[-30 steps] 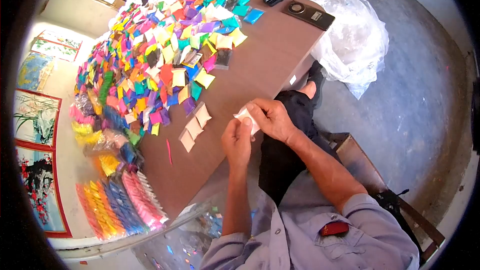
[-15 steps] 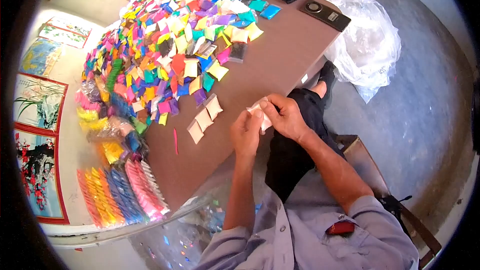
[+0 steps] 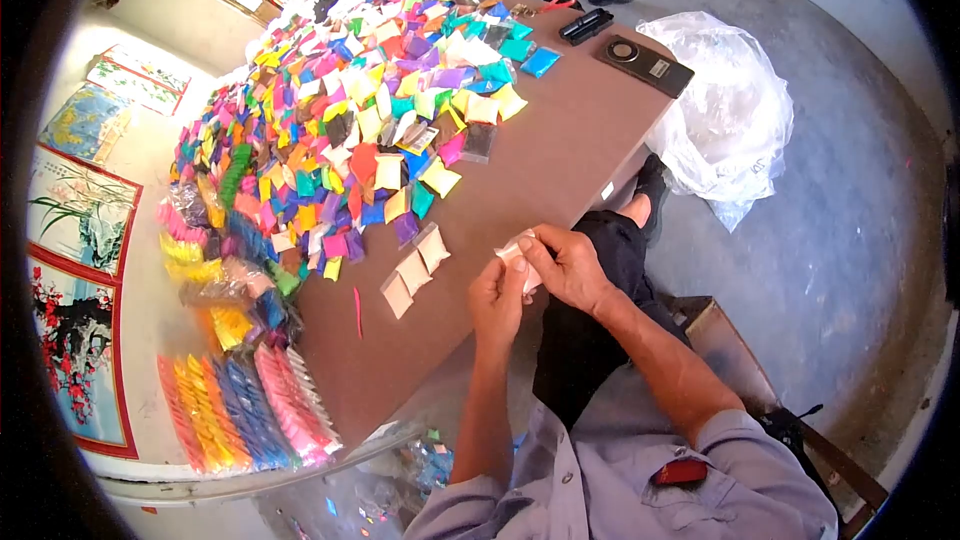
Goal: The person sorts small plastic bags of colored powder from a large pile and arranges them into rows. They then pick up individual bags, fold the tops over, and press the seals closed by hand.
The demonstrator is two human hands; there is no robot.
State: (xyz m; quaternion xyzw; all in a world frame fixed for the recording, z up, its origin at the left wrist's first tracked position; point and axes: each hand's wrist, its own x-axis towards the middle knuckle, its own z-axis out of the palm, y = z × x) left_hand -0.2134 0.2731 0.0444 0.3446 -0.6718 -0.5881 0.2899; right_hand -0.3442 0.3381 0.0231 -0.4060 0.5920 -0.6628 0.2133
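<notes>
You are holding a small pale packet [image 3: 518, 254] with both hands, just off the near edge of the table [image 3: 560, 155], above your lap. Your left hand [image 3: 497, 298] is pinching it from below, with the fingers closed on it. Your right hand [image 3: 570, 265] is gripping it from the three o'clock side, with the fingers curled tight over its top. The packet is mostly hiding behind your fingers, so I cannot tell if it is open or sealed.

Three tan packets [image 3: 415, 270] are lying in a row on the table, close by at nine o'clock from your hands. A thin red stick [image 3: 357, 312] is lying just past them at eight o'clock. A big pile of bright packets [image 3: 340, 130] is covering the table at eleven o'clock. A clear plastic bag [image 3: 725, 110] is sitting on the floor [image 3: 850, 240] at two o'clock.
</notes>
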